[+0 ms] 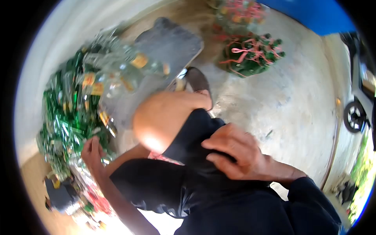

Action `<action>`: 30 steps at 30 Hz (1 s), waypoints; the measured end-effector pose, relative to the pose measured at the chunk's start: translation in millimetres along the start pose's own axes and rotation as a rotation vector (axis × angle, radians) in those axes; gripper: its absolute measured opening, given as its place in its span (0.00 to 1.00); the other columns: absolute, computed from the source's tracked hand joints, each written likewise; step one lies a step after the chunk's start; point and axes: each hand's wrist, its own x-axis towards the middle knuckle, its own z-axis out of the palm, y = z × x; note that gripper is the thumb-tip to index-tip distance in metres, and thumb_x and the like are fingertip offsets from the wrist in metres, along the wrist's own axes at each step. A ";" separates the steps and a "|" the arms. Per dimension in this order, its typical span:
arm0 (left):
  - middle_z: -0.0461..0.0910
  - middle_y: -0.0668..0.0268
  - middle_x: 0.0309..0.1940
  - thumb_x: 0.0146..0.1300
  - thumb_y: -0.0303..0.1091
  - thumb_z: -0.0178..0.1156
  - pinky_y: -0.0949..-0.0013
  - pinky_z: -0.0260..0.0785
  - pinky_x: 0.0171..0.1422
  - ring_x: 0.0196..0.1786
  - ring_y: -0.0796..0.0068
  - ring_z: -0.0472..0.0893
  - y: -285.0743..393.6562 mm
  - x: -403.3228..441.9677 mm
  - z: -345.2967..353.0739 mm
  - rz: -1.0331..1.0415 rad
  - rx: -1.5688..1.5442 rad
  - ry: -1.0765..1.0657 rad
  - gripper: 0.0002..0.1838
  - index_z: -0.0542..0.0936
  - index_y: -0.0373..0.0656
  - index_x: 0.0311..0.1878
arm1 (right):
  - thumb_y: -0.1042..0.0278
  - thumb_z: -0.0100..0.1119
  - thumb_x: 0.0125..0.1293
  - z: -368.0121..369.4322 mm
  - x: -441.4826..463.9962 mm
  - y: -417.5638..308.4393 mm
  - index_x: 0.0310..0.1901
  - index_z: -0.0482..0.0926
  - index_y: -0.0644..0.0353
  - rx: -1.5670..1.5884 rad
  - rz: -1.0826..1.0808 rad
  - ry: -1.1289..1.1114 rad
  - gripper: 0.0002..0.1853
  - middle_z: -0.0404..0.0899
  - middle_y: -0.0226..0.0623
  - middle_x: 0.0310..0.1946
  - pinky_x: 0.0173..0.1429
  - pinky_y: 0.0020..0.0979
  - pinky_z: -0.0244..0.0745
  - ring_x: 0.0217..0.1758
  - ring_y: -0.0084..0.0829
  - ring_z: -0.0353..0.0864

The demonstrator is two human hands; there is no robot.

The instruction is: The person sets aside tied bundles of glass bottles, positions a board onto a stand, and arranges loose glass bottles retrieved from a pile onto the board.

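My left hand (93, 154) is at the lower right edge of a large heap of green glass bottles (70, 117). Its fingers are bent and blurred, and I cannot tell whether they grip a bottle. Over my thigh, in black shorts (199, 137), hangs my right hand (235, 152). Its fingers are loosely curled, with a gap to the thumb and nothing visible between them. Clear bottles with orange-yellow labels (113, 70) lie across the top of the heap, beside my bare knee.
A dark grey slab (168, 43) lies beyond my shoe (198, 80). Green bottles bundled with pink string (254, 55) stand on the concrete floor, a blurred clear bundle (241, 15) behind them. Blue material (313, 15) hangs at upper right, and a wheeled vehicle (354, 116) stands at far right.
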 end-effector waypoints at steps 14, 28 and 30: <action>0.76 0.76 0.24 0.72 0.35 0.69 0.80 0.64 0.29 0.24 0.89 0.71 -40.5 -40.9 -85.8 -0.054 -0.241 0.265 0.10 0.88 0.37 0.47 | 0.78 0.54 0.78 -10.3 75.0 -11.9 0.63 0.78 0.71 -0.299 -0.137 0.024 0.15 0.79 0.47 0.54 0.69 0.40 0.75 0.58 0.38 0.81; 0.88 0.68 0.34 0.71 0.32 0.69 0.73 0.76 0.41 0.33 0.82 0.82 -260.7 -79.8 -39.0 -0.474 -0.412 0.300 0.08 0.90 0.37 0.44 | 0.81 0.61 0.71 43.6 109.4 -14.0 0.51 0.82 0.71 -0.407 -0.342 -0.085 0.10 0.84 0.48 0.41 0.47 0.37 0.82 0.43 0.42 0.83; 0.88 0.67 0.35 0.71 0.32 0.69 0.72 0.76 0.42 0.34 0.82 0.82 -269.7 -87.4 -23.6 -0.532 -0.421 0.258 0.08 0.90 0.37 0.45 | 0.80 0.60 0.72 43.8 108.8 -10.1 0.52 0.82 0.71 -0.445 -0.309 -0.099 0.10 0.84 0.49 0.42 0.47 0.36 0.83 0.44 0.42 0.83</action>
